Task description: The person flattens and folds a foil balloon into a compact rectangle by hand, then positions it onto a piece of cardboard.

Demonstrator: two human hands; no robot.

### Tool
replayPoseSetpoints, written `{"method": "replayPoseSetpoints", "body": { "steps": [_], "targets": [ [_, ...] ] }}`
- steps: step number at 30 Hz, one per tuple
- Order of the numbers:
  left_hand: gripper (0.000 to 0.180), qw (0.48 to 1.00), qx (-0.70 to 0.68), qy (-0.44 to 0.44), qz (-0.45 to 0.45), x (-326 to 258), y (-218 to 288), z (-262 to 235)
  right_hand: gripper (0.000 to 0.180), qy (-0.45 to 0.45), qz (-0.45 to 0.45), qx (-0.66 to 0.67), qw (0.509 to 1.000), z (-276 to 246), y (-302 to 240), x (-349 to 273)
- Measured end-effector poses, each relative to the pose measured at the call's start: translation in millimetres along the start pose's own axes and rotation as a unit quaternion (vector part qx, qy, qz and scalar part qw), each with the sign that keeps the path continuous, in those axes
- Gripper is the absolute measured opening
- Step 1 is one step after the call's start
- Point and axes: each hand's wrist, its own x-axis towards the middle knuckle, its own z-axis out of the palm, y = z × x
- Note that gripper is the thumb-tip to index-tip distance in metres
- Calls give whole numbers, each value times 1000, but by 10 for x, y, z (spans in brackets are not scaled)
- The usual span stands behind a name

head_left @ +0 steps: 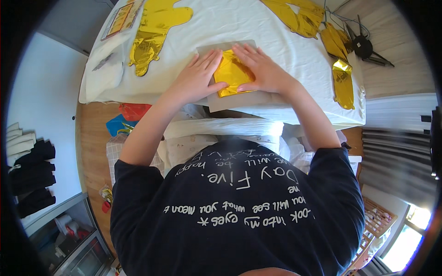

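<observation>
A folded gold foil balloon (234,72), flat and squarish, lies on a grey sheet (251,100) near the front edge of the white-covered table. My left hand (199,77) rests along its left side with straight fingers, its thumb on the foil's lower part. On the other side, my right hand (264,72) lies flat over the foil's right edge, fingers stretched forward and thumb pointing inward. Both palms press down lightly, and neither hand grips anything. The foil's side edges are partly hidden under the hands.
Another flat gold foil balloon (154,32) lies at the left, beside a clear plastic bag (106,69) and a printed packet (122,19). More gold foil (301,18) is at the far right, with a strip (343,83) near the right edge. A black stand (363,46) stands beyond it.
</observation>
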Motion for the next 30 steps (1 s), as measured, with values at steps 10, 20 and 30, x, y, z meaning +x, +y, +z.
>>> {"method": "replayPoseSetpoints", "body": {
  "steps": [10, 20, 30],
  "targets": [
    [91, 993, -15, -53, 103, 313, -294, -98, 120, -3, 61, -58, 996, -68, 34, -283],
    [65, 995, -19, 92, 26, 635, 331, 169, 121, 8, 83, -81, 993, -28, 4, -299],
    [84, 996, 58, 68, 25, 631, 363, 413, 120, 42, 125, 18, 991, -155, -25, -513]
  ]
}}
